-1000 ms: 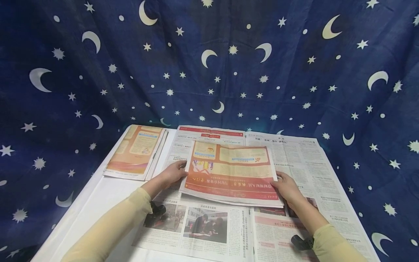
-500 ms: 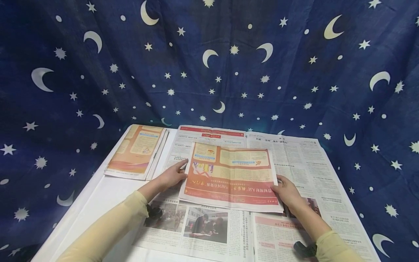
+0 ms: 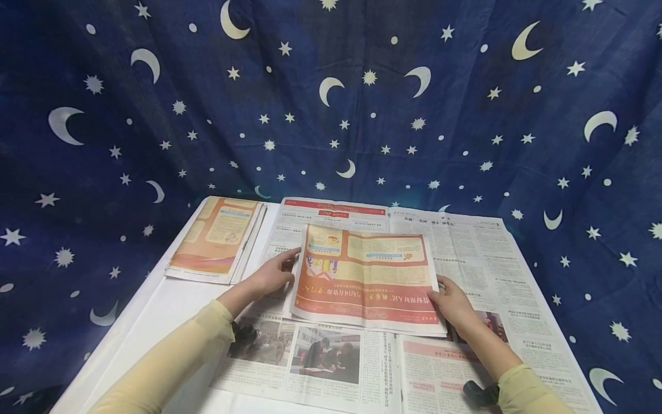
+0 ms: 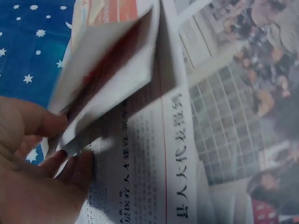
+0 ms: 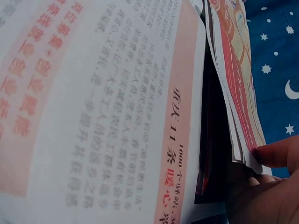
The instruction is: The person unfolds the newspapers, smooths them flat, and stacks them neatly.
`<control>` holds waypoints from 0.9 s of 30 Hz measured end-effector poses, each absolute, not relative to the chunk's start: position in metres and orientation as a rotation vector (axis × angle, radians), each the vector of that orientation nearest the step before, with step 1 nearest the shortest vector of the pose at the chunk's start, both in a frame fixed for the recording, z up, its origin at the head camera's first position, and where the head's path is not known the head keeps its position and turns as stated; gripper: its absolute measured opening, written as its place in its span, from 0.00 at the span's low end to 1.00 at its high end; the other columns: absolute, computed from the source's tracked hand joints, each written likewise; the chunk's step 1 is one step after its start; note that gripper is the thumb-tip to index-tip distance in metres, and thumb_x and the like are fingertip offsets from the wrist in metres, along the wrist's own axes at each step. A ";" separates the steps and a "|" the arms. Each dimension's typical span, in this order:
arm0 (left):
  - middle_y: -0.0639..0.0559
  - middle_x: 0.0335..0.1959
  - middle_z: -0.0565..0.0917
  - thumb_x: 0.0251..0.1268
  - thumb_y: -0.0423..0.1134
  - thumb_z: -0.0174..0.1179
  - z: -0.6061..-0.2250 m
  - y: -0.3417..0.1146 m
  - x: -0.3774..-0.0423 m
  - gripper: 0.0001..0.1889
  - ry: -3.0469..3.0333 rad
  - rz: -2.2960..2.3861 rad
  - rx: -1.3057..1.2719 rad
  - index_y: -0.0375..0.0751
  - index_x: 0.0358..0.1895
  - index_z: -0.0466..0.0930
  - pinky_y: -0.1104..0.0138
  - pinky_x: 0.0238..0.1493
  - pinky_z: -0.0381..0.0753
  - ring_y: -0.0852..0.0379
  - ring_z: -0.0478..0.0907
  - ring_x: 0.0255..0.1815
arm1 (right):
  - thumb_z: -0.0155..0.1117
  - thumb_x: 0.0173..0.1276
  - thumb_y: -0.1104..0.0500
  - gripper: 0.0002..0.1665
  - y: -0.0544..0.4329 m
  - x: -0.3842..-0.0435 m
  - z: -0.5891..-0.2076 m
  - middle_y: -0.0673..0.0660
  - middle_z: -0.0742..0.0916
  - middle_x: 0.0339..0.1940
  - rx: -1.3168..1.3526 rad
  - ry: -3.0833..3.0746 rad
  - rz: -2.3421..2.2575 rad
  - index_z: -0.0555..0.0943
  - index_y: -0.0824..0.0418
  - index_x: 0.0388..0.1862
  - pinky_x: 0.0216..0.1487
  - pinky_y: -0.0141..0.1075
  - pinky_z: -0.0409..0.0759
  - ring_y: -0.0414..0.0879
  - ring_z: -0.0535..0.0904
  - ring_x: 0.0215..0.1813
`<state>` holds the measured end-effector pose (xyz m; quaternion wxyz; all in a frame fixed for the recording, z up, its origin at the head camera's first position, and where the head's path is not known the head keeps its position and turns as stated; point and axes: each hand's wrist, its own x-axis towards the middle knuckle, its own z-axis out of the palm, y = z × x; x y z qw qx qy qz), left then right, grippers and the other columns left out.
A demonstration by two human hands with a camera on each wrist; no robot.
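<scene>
A folded newspaper (image 3: 369,276) with an orange and red front page is held a little above an open newspaper (image 3: 341,391) spread on the table. At its left edge is my left hand (image 3: 269,279), thumb and fingers around the paper's edge; in the left wrist view the folded layers (image 4: 107,88) gape apart there. My right hand (image 3: 455,302) pinches the right edge, thumb on top. The right wrist view shows the thumb pressing the stacked layers (image 5: 240,121), with the fingers partly hidden beneath.
On the table's left side lies a stack of folded newspapers (image 3: 212,241) with an orange top page. The white tabletop (image 3: 150,328) shows in front of it. A dark blue curtain (image 3: 289,86) with moons and stars hangs behind and around the table.
The folded newspaper's front edge has dropped slightly toward me. Its top layer has shifted right at the left edge, baring a strip of the layer below. My right hand has barely moved.
</scene>
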<state>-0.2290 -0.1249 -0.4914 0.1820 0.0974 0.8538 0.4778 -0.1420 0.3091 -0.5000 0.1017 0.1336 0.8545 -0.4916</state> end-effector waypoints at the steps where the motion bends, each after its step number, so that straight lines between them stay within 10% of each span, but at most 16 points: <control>1: 0.37 0.80 0.58 0.67 0.31 0.58 -0.492 -0.125 -0.230 0.40 2.461 1.288 0.322 0.47 0.82 0.55 0.47 0.76 0.59 0.37 0.56 0.80 | 0.49 0.82 0.53 0.39 0.309 -0.142 -0.500 0.70 0.80 0.64 0.404 2.518 -1.456 0.51 0.68 0.83 0.47 0.43 0.84 0.54 0.85 0.51; 11: 0.39 0.80 0.60 0.74 0.41 0.61 -0.496 -0.124 -0.234 0.22 2.764 0.740 0.948 0.51 0.69 0.79 0.38 0.77 0.50 0.32 0.47 0.81 | 0.56 0.80 0.48 0.44 0.316 -0.145 -0.501 0.70 0.81 0.61 0.300 2.567 -1.393 0.51 0.68 0.83 0.43 0.41 0.83 0.50 0.85 0.44; 19: 0.42 0.78 0.65 0.75 0.35 0.56 -0.492 -0.123 -0.238 0.20 2.669 0.901 0.869 0.49 0.66 0.82 0.40 0.78 0.49 0.35 0.48 0.81 | 0.61 0.74 0.39 0.52 0.332 -0.138 -0.494 0.71 0.57 0.81 0.023 2.745 -1.232 0.48 0.56 0.86 0.69 0.71 0.62 0.73 0.57 0.77; 27: 0.41 0.76 0.67 0.66 0.24 0.51 -0.485 -0.122 -0.243 0.27 2.642 1.010 0.825 0.47 0.66 0.81 0.41 0.78 0.50 0.35 0.53 0.80 | 0.76 0.61 0.39 0.58 0.342 -0.118 -0.499 0.64 0.63 0.80 -0.392 2.917 -0.972 0.58 0.53 0.83 0.68 0.73 0.59 0.69 0.56 0.78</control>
